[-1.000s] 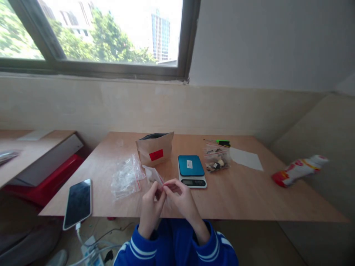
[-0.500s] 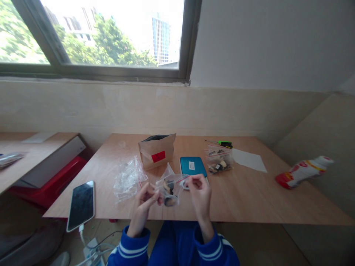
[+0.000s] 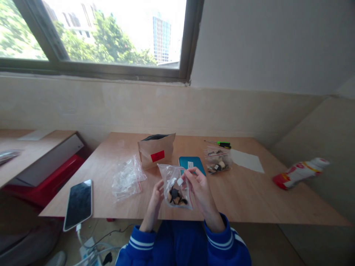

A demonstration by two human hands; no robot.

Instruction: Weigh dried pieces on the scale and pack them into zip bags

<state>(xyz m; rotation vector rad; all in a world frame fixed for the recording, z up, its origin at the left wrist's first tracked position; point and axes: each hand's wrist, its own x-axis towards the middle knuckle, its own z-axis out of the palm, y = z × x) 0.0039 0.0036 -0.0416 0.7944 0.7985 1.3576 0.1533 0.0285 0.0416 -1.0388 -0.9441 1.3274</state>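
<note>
A clear zip bag with tan and black pieces in its bottom hangs upright just above the table's near edge. A small white square shows near its upper right part. My right hand is closed on the bag's upper right edge, thumb and fingers pinched together. My left hand is at the bag's left edge with curled fingers, partly hidden behind the plastic. Behind the bag lies a teal flat case with a white label. A brown paper pouch with a red label stands open farther back.
Crumpled clear bags lie left, near a phone with a plugged cable. To the right are another filled zip bag, screwdrivers, a paper sheet and a tilted red-white bottle.
The zip bag has turned upright, its broad face now toward me and its contents at the bottom. My left hand has moved right, and my right hand has tilted inward at the bag's edge.
</note>
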